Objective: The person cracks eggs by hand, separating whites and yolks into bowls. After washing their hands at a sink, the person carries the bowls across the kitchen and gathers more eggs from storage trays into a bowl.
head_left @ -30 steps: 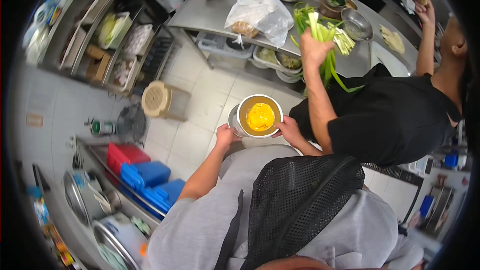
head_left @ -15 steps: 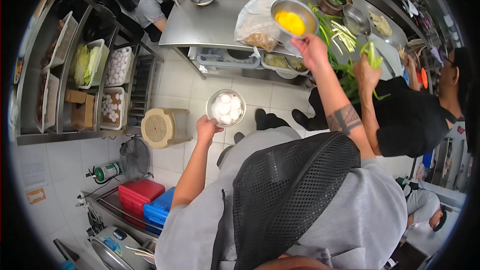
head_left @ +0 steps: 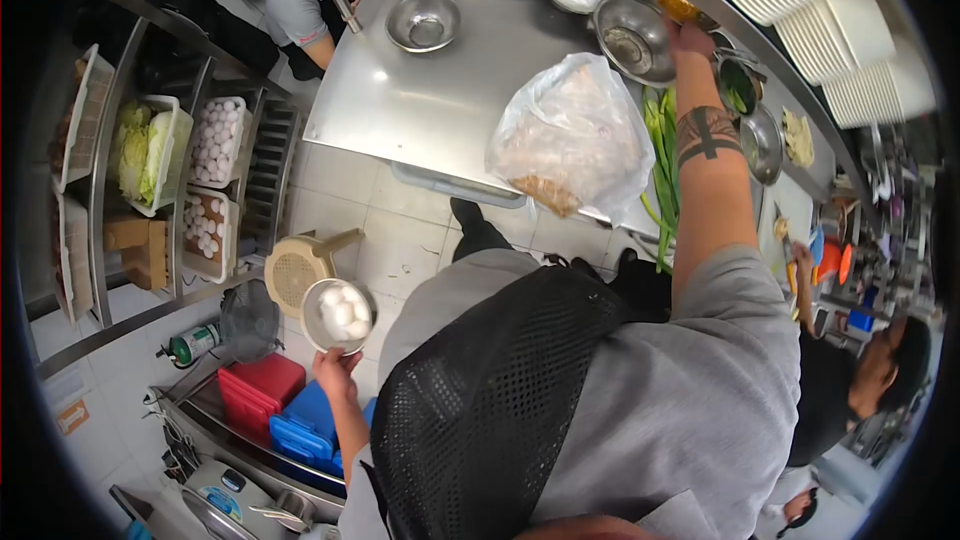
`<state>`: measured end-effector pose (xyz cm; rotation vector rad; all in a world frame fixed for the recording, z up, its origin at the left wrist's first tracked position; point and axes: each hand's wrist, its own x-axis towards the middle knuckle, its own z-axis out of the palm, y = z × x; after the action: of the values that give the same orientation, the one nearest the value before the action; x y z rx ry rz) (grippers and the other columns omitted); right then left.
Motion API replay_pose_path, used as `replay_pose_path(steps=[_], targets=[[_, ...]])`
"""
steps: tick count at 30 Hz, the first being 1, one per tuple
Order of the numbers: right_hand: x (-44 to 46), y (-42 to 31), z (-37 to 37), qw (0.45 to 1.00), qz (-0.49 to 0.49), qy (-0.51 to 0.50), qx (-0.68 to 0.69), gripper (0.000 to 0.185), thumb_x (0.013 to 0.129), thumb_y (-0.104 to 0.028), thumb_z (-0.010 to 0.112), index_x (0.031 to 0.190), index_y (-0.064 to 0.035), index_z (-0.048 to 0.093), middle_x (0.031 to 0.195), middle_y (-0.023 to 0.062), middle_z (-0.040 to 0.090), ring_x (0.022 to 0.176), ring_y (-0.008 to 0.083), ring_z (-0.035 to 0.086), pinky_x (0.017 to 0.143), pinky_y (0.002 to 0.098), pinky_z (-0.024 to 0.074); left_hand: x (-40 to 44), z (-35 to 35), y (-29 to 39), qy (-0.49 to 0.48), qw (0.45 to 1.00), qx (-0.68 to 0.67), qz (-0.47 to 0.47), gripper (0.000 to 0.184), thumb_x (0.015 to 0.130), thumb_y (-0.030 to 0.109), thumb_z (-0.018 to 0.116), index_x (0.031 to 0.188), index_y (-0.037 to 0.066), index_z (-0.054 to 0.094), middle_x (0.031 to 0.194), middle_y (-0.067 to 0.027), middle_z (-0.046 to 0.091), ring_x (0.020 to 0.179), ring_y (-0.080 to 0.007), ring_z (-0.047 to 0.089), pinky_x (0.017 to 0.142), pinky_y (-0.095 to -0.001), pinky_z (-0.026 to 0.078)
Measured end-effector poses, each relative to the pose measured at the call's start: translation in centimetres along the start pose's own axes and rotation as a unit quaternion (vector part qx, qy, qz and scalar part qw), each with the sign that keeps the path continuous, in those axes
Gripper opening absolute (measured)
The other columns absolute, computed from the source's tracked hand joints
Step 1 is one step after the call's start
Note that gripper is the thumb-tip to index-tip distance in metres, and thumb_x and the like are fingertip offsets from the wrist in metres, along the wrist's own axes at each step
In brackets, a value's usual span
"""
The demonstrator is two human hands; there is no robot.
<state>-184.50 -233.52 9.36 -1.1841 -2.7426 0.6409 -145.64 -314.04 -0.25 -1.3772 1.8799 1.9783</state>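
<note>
My left hand (head_left: 337,370) grips the rim of a metal bowl (head_left: 311,318) that holds several white eggs (head_left: 346,312), low on the left above the floor. At the far side of the steel table, my right hand (head_left: 690,40) is at the near rim of a metal bowl of yellow beaten egg (head_left: 675,6); its fingers are partly hidden. Just left of that hand is a larger metal bowl (head_left: 630,38). Nearer me, a plastic bag (head_left: 575,135) lies on the table by long green onions (head_left: 664,160).
The steel table (head_left: 400,105) carries more metal bowls. Above its back edge is a shelf with stacked white dishes (head_left: 800,10). A beige stool (head_left: 297,275) stands near the egg bowl. Egg trays (head_left: 218,140) fill a left rack. A co-worker in black (head_left: 835,380) is on the right.
My right hand has carried the beaten-egg bowl from the table's front to its back. My left hand has moved the egg bowl down and left. The view has turned and shifted.
</note>
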Motion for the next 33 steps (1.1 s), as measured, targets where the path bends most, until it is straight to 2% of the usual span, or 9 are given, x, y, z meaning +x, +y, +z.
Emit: replay_pose_path(steps=[2, 6, 9, 13, 16, 19, 22, 31, 33], targets=[[2.9, 0.6, 0.6, 0.91, -0.161, 0.128, -0.359, 0.052, 0.1, -0.043, 0.055, 0.137, -0.0071, 0.058, 0.143, 0.0213, 0.056, 0.119, 0.0415, 0.065, 0.094, 0.0563, 0.0555, 0.4, -0.3, 0.8, 0.055, 0.997, -0.05, -0.022, 0.023, 0.086, -0.001, 0.057, 0.108, -0.004, 0.062, 0.089, -0.0122, 0.07, 0.065, -0.0203, 0.07, 0.06, -0.037, 0.065], [20.2, 6.3, 3.6, 0.779, -0.387, 0.379, -0.316, 0.066, 0.095, -0.062, 0.061, 0.135, -0.0088, 0.063, 0.134, 0.0193, 0.066, 0.123, 0.0401, 0.063, 0.101, 0.0536, 0.0507, 0.3, -0.2, 2.4, 0.121, 0.991, -0.062, -0.016, 0.012, 0.083, 0.0, 0.061, 0.095, -0.001, 0.058, 0.081, -0.0088, 0.066, 0.063, -0.0172, 0.065, 0.066, -0.0383, 0.064], [22.0, 4.8, 3.1, 0.869, -0.215, 0.224, -0.384, 0.059, 0.094, -0.056, 0.065, 0.131, -0.009, 0.066, 0.127, 0.0164, 0.069, 0.119, 0.0383, 0.066, 0.098, 0.0506, 0.0533, 0.5, 0.2, 3.1, 0.124, 0.987, -0.099, -0.023, 0.014, 0.085, -0.001, 0.06, 0.098, -0.001, 0.059, 0.087, -0.0139, 0.07, 0.068, -0.0217, 0.071, 0.065, -0.0336, 0.065], [19.1, 2.0, 2.4, 0.864, -0.136, 0.148, -0.461, 0.051, 0.091, -0.048, 0.071, 0.124, -0.0079, 0.07, 0.117, 0.0142, 0.074, 0.112, 0.0372, 0.07, 0.094, 0.0469, 0.0563, 0.5, 1.8, 4.6, 0.111, 0.987, -0.101, -0.057, 0.022, 0.085, -0.001, 0.059, 0.107, -0.004, 0.061, 0.09, -0.0145, 0.073, 0.07, -0.0226, 0.072, 0.066, -0.0334, 0.065], [19.8, 2.0, 3.0, 0.852, -0.207, 0.18, -0.445, 0.045, 0.089, -0.04, 0.073, 0.116, -0.0041, 0.074, 0.11, 0.0161, 0.076, 0.108, 0.0381, 0.072, 0.092, 0.0454, 0.0576, 1.1, 2.6, 4.6, 0.102, 0.987, -0.099, -0.068, 0.024, 0.086, -0.002, 0.059, 0.109, -0.004, 0.062, 0.089, -0.0134, 0.073, 0.071, -0.0218, 0.072, 0.066, -0.0334, 0.066], [17.4, 0.4, 3.9, 0.89, -0.235, 0.372, -0.118, 0.034, 0.084, -0.027, 0.07, 0.099, 0.0029, 0.076, 0.101, 0.0232, 0.075, 0.103, 0.0407, 0.072, 0.087, 0.047, 0.0577, 2.1, 2.7, 4.1, 0.085, 0.989, -0.103, -0.068, 0.021, 0.086, -0.001, 0.06, 0.107, -0.004, 0.062, 0.089, -0.0132, 0.072, 0.072, -0.021, 0.072, 0.066, -0.0334, 0.066], [14.2, -2.2, 3.1, 0.869, -0.259, 0.394, -0.151, 0.031, 0.081, -0.018, 0.063, 0.091, 0.0083, 0.075, 0.095, 0.0282, 0.074, 0.094, 0.0439, 0.073, 0.082, 0.0508, 0.0569, 2.7, 2.6, 3.9, 0.082, 0.99, -0.093, -0.073, 0.02, 0.086, -0.001, 0.061, 0.105, -0.003, 0.063, 0.089, -0.0126, 0.072, 0.072, -0.0201, 0.072, 0.066, -0.0329, 0.066], [15.1, -0.9, 5.4, 0.904, -0.13, 0.323, -0.246, 0.037, 0.085, -0.029, 0.065, 0.087, 0.0061, 0.076, 0.091, 0.0258, 0.075, 0.087, 0.0431, 0.074, 0.079, 0.051, 0.0569, 2.8, 3.2, 4.7, 0.077, 0.99, -0.104, -0.061, 0.017, 0.087, 0.0, 0.061, 0.104, -0.002, 0.063, 0.093, -0.0129, 0.072, 0.075, -0.0194, 0.072, 0.067, -0.0338, 0.065], [14.1, -1.7, 5.7, 0.92, -0.093, 0.38, 0.025, 0.04, 0.091, -0.033, 0.063, 0.091, 0.0047, 0.076, 0.097, 0.0252, 0.075, 0.093, 0.0403, 0.074, 0.08, 0.049, 0.0581, 2.4, 3.1, 5.1, 0.086, 0.991, -0.084, -0.062, 0.018, 0.087, 0.0, 0.061, 0.105, -0.002, 0.063, 0.094, -0.0132, 0.073, 0.075, -0.0196, 0.072, 0.068, -0.0339, 0.066]])
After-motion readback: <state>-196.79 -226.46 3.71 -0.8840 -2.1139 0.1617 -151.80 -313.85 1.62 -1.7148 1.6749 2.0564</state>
